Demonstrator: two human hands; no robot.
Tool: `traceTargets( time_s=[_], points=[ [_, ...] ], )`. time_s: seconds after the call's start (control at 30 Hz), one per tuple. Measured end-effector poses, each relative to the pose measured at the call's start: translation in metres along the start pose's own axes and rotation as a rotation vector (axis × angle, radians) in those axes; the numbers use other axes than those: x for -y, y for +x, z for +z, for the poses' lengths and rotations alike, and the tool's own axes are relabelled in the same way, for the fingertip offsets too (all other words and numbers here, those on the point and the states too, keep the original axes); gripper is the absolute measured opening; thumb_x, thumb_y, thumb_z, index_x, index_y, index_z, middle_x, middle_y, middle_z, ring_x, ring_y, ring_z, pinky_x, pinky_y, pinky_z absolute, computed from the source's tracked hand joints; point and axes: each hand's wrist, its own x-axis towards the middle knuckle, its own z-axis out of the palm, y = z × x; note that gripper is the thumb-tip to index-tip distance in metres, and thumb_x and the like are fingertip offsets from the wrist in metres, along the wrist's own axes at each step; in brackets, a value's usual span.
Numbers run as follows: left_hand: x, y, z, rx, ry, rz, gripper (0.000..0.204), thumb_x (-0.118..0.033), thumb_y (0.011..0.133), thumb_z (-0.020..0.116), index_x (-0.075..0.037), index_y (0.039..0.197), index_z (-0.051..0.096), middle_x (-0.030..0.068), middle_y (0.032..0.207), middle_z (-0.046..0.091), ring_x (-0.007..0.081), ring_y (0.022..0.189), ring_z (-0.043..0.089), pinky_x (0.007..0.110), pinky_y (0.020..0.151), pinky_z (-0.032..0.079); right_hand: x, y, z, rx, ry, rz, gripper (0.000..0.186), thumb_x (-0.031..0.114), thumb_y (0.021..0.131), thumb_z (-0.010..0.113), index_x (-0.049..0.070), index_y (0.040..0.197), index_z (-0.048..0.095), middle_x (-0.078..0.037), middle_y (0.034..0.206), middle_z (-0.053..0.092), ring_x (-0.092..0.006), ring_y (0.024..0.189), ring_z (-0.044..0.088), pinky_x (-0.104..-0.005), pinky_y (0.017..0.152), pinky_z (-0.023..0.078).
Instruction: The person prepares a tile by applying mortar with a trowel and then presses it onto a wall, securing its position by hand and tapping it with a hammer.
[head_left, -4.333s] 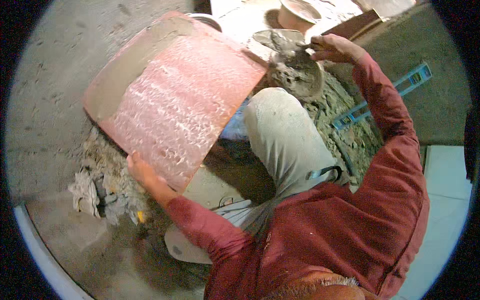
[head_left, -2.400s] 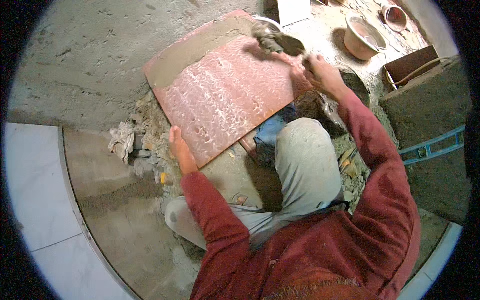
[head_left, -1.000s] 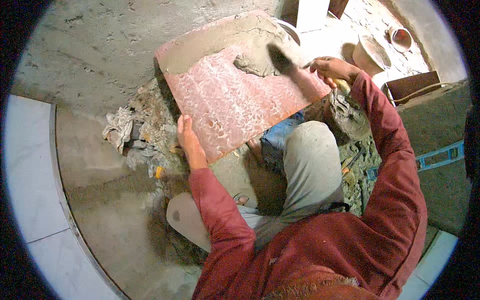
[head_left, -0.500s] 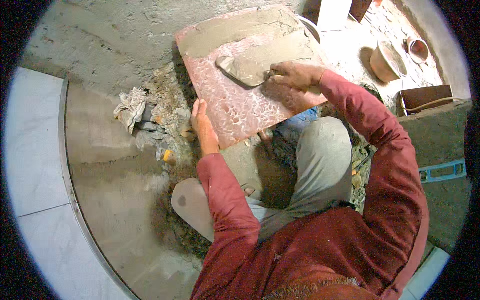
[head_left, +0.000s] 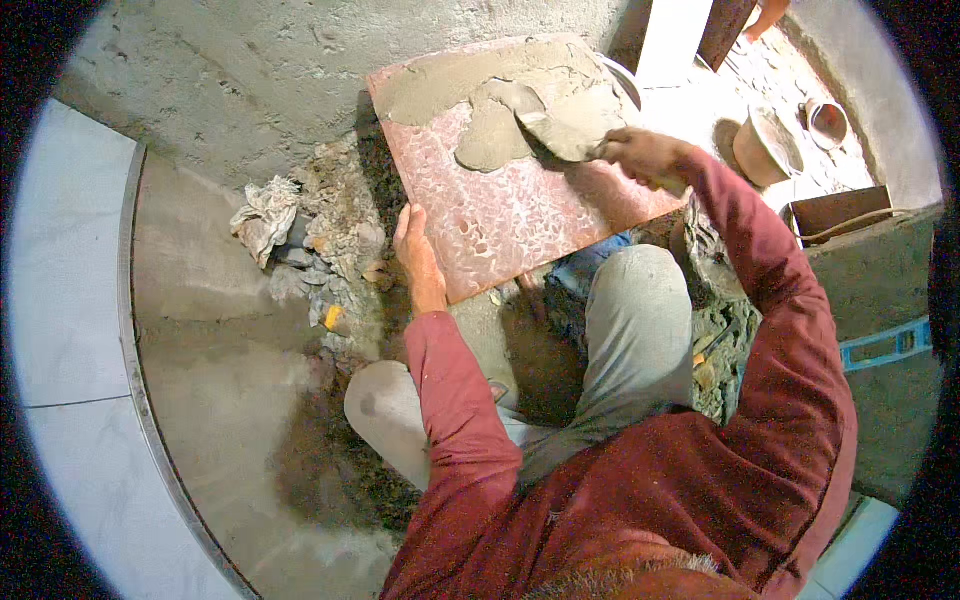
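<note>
pink slab (head_left: 500, 225) sits before the rough wall (head_left: 240, 90). right hand (head_left: 648, 158), fingers closed round the trowel (head_left: 562, 135), has shifted rightward; mortar (head_left: 488, 142) lies flatter, advancing coverage; near portion uncoated. left hand (head_left: 420, 260) touches slab's left edge; finger closure indeterminable.

mortar (head_left: 488, 140) sits on the tile (head_left: 490, 220), rubble (head_left: 340, 205) to its left, 2 containers (head_left: 760, 152) to its right.

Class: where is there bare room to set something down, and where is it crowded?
Bare: the grey-brown concrete floor, between the glossy white tiles and broken grey rubble. Crowded: the reddish rectangular slab, with wet grey mortar, a metal trowel in the right hand, the left hand gripping one edge.
</note>
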Motion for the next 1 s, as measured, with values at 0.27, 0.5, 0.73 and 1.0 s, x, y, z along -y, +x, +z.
traceTargets(
  time_s=[0.27,0.5,0.73,1.0],
  points=[
    [0.002,-0.001,0.017,0.003,0.006,-0.034,0.060,-0.028,0.092,0.064,0.003,0.141,0.047,0.0109,0.143,0.051,0.0222,0.133,0.045,0.033,0.113,0.028,-0.016,0.078,-0.026,0.046,0.455,-0.011,0.033,0.035,0.103,0.043,0.005,0.103,0.057,0.002,0.069,0.054,-0.0098,0.044,0.050,-0.0261,0.037,0.046],
    [0.007,-0.001,0.014,0.045,-0.081,-0.052,0.064,-0.030,0.092,0.065,0.002,0.143,0.044,0.0104,0.145,0.049,0.0228,0.134,0.044,0.033,0.113,0.028,0.054,0.074,0.028,0.257,0.097,-0.137,0.030,0.038,0.099,0.048,0.010,0.105,0.056,0.000,0.064,0.047,-0.0084,0.043,0.044,-0.0266,0.036,0.039],
    [0.008,-0.001,0.026,0.066,-0.080,-0.057,0.063,-0.029,0.093,0.064,0.002,0.143,0.044,0.0110,0.146,0.047,0.0226,0.135,0.042,0.034,0.114,0.026,-0.016,0.096,-0.028,-0.440,-0.812,-0.409,0.037,0.039,0.093,0.054,0.006,0.111,0.061,-0.016,0.078,0.063,-0.0306,0.063,0.063,-0.0435,0.058,0.051],
    [0.026,0.020,0.013,0.053,0.034,0.013,0.046,-0.025,0.094,0.060,0.000,0.133,0.055,0.0057,0.134,0.056,0.0208,0.123,0.050,0.033,0.110,0.033,-0.105,-0.010,-0.046,-0.083,-0.124,-0.143,0.036,0.037,0.096,0.051,0.006,0.111,0.062,-0.005,0.074,0.058,-0.0133,0.054,0.052,-0.0302,0.046,0.044]
  ],
)
